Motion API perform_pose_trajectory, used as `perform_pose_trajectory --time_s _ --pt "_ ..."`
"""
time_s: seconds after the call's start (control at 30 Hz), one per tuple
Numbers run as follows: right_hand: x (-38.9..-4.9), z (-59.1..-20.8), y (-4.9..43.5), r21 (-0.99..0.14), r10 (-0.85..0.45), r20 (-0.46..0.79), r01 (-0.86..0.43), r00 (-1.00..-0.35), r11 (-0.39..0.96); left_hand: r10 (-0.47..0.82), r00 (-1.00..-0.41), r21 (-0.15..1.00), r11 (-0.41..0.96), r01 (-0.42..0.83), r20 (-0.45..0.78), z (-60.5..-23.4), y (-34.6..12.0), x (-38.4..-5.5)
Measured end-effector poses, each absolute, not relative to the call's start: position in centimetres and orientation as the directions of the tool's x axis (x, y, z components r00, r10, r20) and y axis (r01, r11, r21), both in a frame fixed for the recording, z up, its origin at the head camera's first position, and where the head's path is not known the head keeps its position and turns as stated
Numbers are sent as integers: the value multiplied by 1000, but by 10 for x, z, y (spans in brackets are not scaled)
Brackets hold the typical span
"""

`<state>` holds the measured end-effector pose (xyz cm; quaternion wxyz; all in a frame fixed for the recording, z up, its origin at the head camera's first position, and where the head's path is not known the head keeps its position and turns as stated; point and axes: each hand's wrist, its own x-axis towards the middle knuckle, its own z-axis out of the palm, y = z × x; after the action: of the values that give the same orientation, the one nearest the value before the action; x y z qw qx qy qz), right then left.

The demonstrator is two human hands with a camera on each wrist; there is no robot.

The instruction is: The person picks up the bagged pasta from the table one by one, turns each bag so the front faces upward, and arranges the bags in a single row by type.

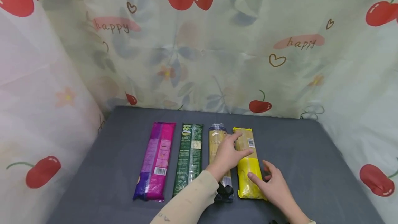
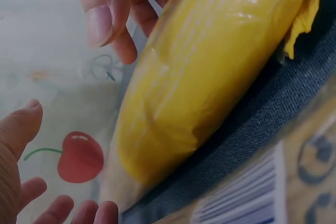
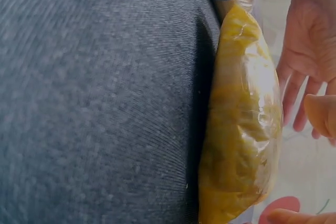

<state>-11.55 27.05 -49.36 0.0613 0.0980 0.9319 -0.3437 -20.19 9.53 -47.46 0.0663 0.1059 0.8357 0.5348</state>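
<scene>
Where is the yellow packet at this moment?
In the head view, the yellow packet lies rightmost in the row, beside the blue-topped packet; the left hand is over its left edge, the right hand at its lower right.

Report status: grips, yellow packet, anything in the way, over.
Left grip above yellow packet, right grip by its near end; neither curled round it. Packet lying on dark table. Clear packet close on its left, partly hidden by left arm.

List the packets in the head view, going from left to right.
Pink packet, green packet, clear packet, yellow packet.
</scene>
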Motion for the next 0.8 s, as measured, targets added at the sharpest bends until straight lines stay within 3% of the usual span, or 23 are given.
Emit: perform_pose_trajectory --time_s 0.33,0.8 --pt "-115 -496 268 -621 167 -173 239 -971 746 216 -975 827 541 154 40 -489 114 -220" --pt "-118 -496 267 -650 146 -226 261 -963 713 227 -974 622 766 164 -23 -500 132 -239"
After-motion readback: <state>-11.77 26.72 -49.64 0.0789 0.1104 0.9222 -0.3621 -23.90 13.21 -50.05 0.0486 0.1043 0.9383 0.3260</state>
